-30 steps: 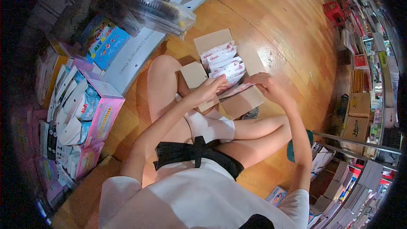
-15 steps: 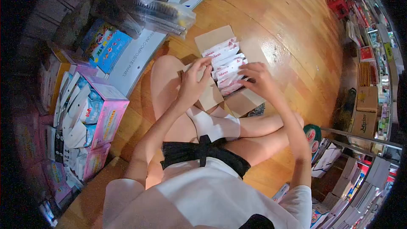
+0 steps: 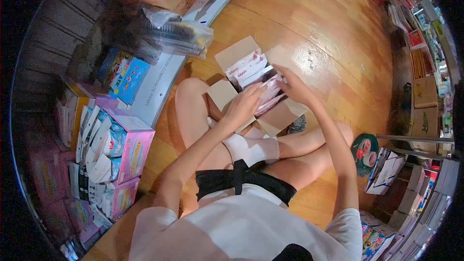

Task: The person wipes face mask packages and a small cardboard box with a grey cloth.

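Note:
An open cardboard box [image 3: 281, 118] with its flaps folded out sits on the floor in front of my crossed legs. White packets with red "Mask" print [image 3: 247, 69] stand in a row inside it, and a dark gap separates the far packets from the near ones. My left hand [image 3: 245, 102] reaches in from the left, its fingers closed on the near packets [image 3: 270, 93]. On the opposite side my right hand [image 3: 296, 88] grips the same near group, fingertips at its upper edge. Some of the packets are hidden behind my fingers.
Pink boxes of mask packs [image 3: 131, 152] are stacked at left, beside a white composite panel [image 3: 157, 84] bearing a blue box [image 3: 126, 75] and plastic-wrapped items [image 3: 186, 38]. Shelves with cartons [image 3: 425, 92] line the right. Green tape rolls [image 3: 365, 152] lie by my right knee.
My left hand has moved right over the box and onto the near packets. My right hand has shifted slightly up. A gap has opened between the packets, and the view has tilted a little.

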The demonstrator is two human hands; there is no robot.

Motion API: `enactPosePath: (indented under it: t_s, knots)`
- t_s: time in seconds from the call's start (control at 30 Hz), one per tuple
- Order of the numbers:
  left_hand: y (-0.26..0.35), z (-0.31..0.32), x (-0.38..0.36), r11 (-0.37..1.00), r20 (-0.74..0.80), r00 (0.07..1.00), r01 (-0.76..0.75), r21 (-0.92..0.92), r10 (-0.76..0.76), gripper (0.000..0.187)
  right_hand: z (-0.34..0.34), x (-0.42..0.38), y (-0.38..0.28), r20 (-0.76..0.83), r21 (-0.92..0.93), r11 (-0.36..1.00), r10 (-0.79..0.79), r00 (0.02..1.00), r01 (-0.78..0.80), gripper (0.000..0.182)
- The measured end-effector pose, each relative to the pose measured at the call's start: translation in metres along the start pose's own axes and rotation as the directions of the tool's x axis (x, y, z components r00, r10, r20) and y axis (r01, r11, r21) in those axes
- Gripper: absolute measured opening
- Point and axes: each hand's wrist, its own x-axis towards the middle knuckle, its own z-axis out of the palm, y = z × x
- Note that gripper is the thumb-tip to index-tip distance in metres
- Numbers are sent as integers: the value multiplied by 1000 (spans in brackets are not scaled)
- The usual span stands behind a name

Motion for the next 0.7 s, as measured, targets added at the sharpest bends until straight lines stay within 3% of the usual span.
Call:
enactPosePath:
  t_s: [0.03, 0.1, 0.13, 0.2, 0.23, 0.33, 0.43, 0.53, 0.63, 0.7]
  knots:
    - [2, -4, 0, 1000, -45, 999, -17, -20, 16, 43, 5, 1, 5, 57, -85, 996, -23, 998, 28, 41]
    - [4, -16, -1, 998, -144, 989, 5, -66, -15, 36, 5, 5, 3, 39, 151, 973, 168, 985, -172, 36]
    - [2, -22, -1, 991, -150, 981, 110, -72, -120, 34, 4, 8, -1, 49, 267, 927, 261, 964, -265, 34]
    - [-4, -33, -6, 943, -153, 931, 320, -90, -331, 30, 9, 9, 5, -28, 203, 928, 325, 945, -314, 30]
    - [-16, -29, -8, 944, -169, 930, 313, -100, -326, 27, 10, 9, 7, -66, 171, 925, 355, 932, -340, 29]
    - [-17, -33, -7, 944, -155, 975, 194, 265, -157, 25, 15, 17, -3, -123, 122, 931, 357, 926, -343, 27]
    - [-20, -25, 1, 929, -149, 944, 321, 185, -296, 25, 23, 24, 1, -109, 38, 967, 256, 960, -254, 29]
    - [-24, -29, 8, 937, -75, 962, 272, 217, -262, 24, 23, 28, 2, -147, 166, 962, 242, 959, -217, 33]
    - [-24, -26, 9, 929, -101, 959, 281, 239, -264, 23, 24, 32, 6, -74, 153, 978, 154, 985, -141, 34]
    - [-27, -27, 7, 932, -71, 963, 268, 244, -259, 21, 24, 34, 5, -60, 154, 973, 182, 981, -171, 34]
